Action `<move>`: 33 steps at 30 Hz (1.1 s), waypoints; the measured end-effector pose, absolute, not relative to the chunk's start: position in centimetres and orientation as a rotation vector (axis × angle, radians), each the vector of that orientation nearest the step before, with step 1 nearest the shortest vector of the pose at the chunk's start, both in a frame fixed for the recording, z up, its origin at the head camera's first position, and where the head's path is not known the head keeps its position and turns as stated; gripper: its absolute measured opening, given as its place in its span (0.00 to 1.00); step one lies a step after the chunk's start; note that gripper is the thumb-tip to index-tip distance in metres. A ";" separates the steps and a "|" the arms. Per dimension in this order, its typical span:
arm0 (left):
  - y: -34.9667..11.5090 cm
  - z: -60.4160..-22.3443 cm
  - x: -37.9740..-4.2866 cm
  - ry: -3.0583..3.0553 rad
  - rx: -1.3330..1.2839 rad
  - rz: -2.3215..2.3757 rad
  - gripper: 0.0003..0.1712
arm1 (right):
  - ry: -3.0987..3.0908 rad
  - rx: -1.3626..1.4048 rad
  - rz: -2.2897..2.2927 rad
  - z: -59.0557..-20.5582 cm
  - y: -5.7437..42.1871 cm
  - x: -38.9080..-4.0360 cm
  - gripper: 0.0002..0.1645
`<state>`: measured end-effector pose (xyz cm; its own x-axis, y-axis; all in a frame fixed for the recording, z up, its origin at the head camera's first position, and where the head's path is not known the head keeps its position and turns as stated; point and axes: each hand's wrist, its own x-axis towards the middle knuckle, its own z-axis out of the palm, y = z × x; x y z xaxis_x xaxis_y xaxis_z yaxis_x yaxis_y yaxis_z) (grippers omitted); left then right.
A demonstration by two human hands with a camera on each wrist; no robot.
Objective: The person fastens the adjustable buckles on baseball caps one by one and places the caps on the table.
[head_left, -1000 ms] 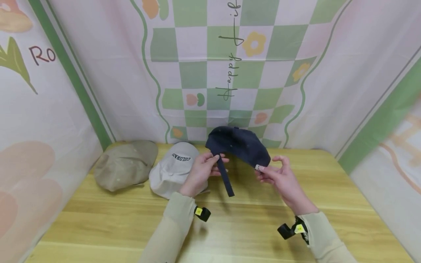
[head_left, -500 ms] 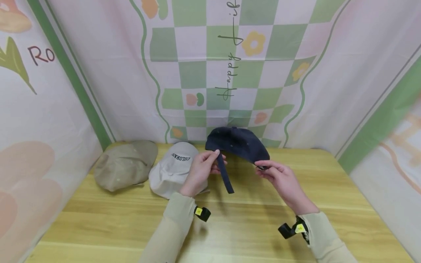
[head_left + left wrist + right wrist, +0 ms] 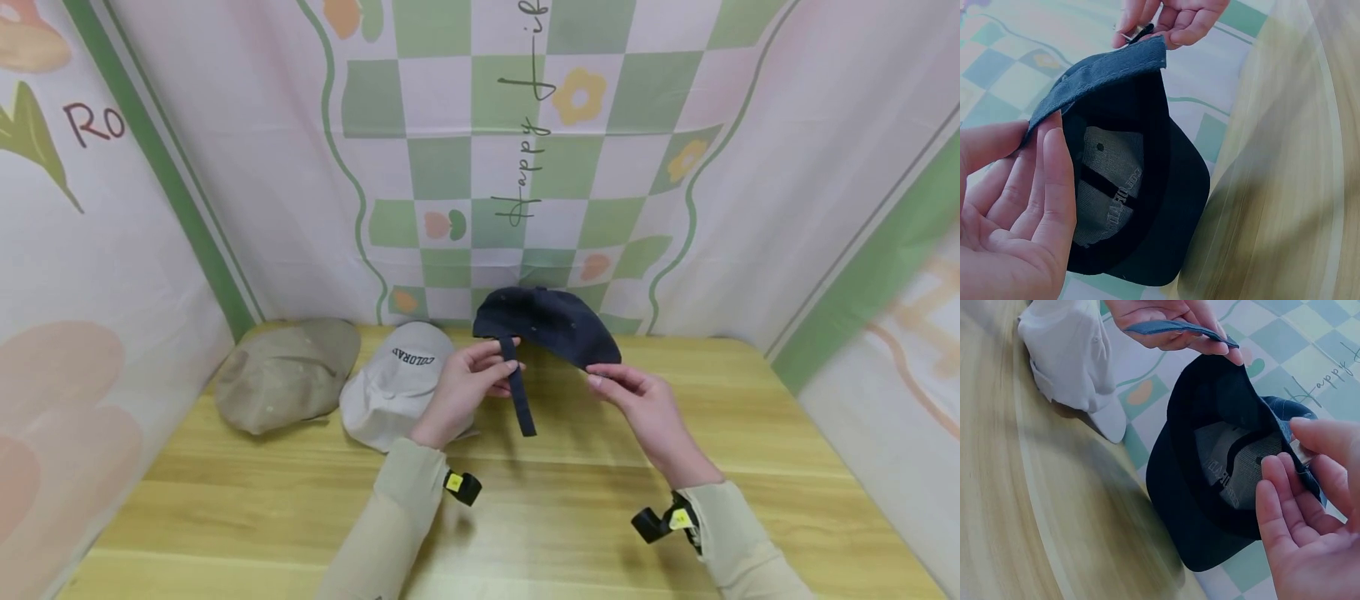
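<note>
A navy baseball cap (image 3: 551,321) is held up near the back of the wooden table, its open back toward me. My left hand (image 3: 459,387) pinches the cap's loose back strap (image 3: 522,408) between thumb and fingers, and the strap's free end hangs down. On the other side, my right hand (image 3: 648,412) pinches the opposite back corner, where a small metal buckle (image 3: 1137,32) shows at the fingertips in the left wrist view. Inside the crown, a grey lining panel (image 3: 1235,456) carries the reverse of stitched lettering. The cap's brim (image 3: 1172,244) points down toward the table.
A light grey cap (image 3: 375,404) with dark lettering sits just left of my left hand. Farther left lies a khaki cap (image 3: 277,387). Behind the wooden table (image 3: 555,533) hangs a green-and-white checked curtain (image 3: 442,100), with printed cloth at both sides.
My left fingers have shifted on the strap, the thumb now lying across it lower down. My right fingers have re-gripped the buckle corner, covering the buckle. The cap has moved slightly right.
</note>
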<state>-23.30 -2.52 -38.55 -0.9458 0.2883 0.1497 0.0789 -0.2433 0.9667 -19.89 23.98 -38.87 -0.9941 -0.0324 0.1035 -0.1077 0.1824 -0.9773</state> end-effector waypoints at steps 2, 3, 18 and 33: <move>-2.5 -38.6 -23.3 1.838 0.452 2.334 0.19 | -2.378 0.115 1.936 -38.9 24.0 -19.9 0.26; -2.5 -38.6 -23.3 1.839 0.453 2.334 0.19 | -2.388 0.099 1.909 -38.9 24.0 -19.9 0.26; -2.5 -38.6 -23.2 1.864 0.486 2.323 0.25 | -2.467 0.097 1.589 -38.3 23.6 -19.5 0.22; -2.5 -38.7 -22.9 1.852 0.504 2.293 0.36 | -2.373 0.220 1.851 -38.5 23.3 -19.8 0.18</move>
<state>-22.93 -2.49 -38.69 -0.9321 0.3232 0.1637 0.0921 -0.2259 0.9698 -19.81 23.26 -38.53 -0.9817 -0.0384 0.1865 -0.1902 0.2397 -0.9520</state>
